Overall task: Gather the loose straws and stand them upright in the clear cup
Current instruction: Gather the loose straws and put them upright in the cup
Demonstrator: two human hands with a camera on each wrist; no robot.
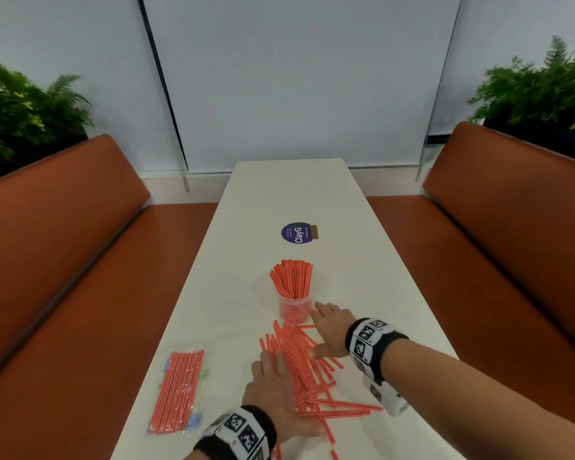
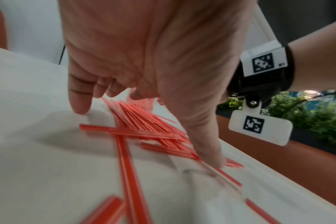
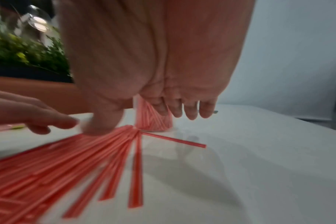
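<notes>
A heap of loose red-and-white striped straws (image 1: 304, 366) lies flat on a long white table (image 1: 379, 260), near its close end; most of them run lengthwise along the table, their far ends pointing toward the cup (image 1: 294, 310), which stands just beyond them; a few at the near edge of the heap lie crosswise or slanted, and the near ends fan apart; the clear cup stands upright and is already packed with straws (image 1: 292, 277) that rise from it and splay outward at the top; the left hand (image 1: 276, 393) lies over the near left side of the heap, fingers straight and spread, thumb tip pressing down on stray straws, pinching nothing; the right hand (image 1: 329, 327) hovers over the far right side of the heap, just beside the cup, fingers extended and slightly parted, thumb touching the straws, gripping nothing; both wrists wear black bands with square black-and-white markers; to the left on the table, apart from the heap, lies a sealed clear packet (image 1: 176, 390) of the same straws, also lengthwise; farther along the table is a round purple sticker (image 1: 296, 233); orange benches (image 1: 63, 244) flank the table on both sides; green ferns (image 1: 24, 107) stand behind each bench; pale blinds (image 1: 296, 78) cover the far wall.
</notes>
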